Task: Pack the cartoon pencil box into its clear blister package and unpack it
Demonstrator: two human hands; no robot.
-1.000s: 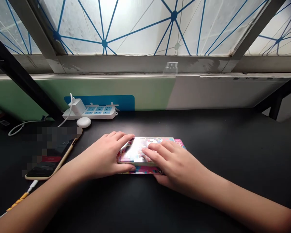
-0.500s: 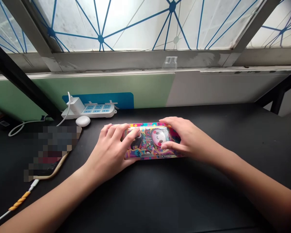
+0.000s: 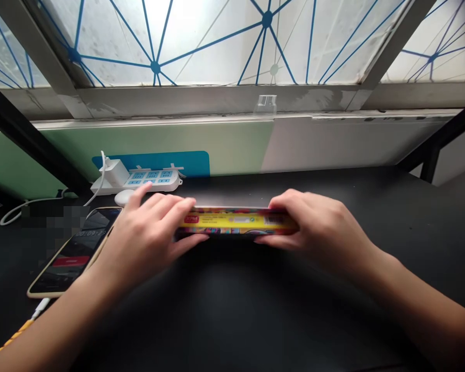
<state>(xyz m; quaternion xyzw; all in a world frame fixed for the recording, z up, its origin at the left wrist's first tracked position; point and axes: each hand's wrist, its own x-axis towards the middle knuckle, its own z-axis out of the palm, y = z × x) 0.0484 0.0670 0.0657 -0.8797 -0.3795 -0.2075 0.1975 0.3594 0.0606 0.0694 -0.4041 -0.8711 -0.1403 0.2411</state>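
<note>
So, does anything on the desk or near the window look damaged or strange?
I see no spill on the desk, and the box between left hand and right hand shows no clear damage. Only the white ledge under the window looks odd: dark patches mark it toward the right.

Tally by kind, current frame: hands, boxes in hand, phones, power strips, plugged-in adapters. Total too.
Bare hands: 2 (left hand, right hand)
Flat rectangular box with a yellow printed side: 1
Dark-screened phone in a tan case: 1
Long white power strip with blue sockets: 1
Blocky white adapter: 1
Total: 6
</note>
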